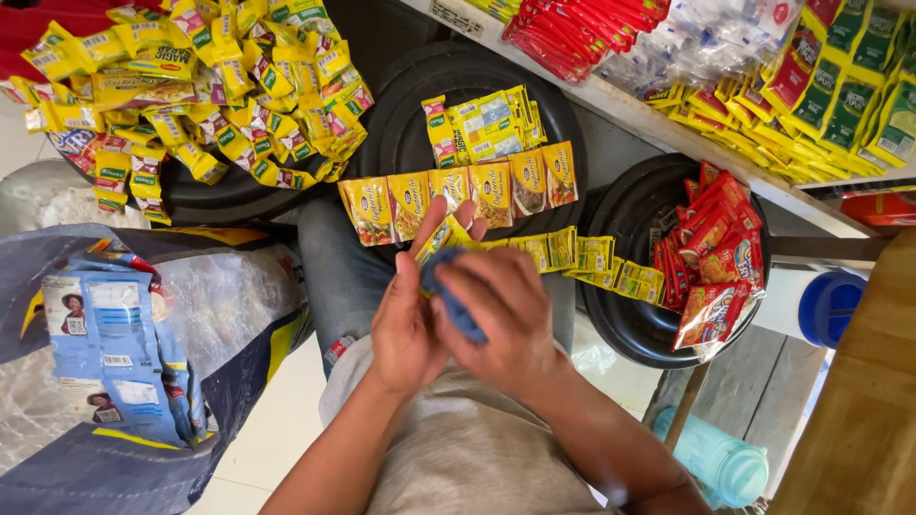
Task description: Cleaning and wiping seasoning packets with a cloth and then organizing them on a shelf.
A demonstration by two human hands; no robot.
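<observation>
Blue packet [456, 307] half-hidden between hands [463, 319]

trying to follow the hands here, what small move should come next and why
Probably pull the blue packet free. Both hands, left and right, pinch it together over the lap, folded between the fingers, with yellow sachet strips lying on the black tray just beyond.
</observation>
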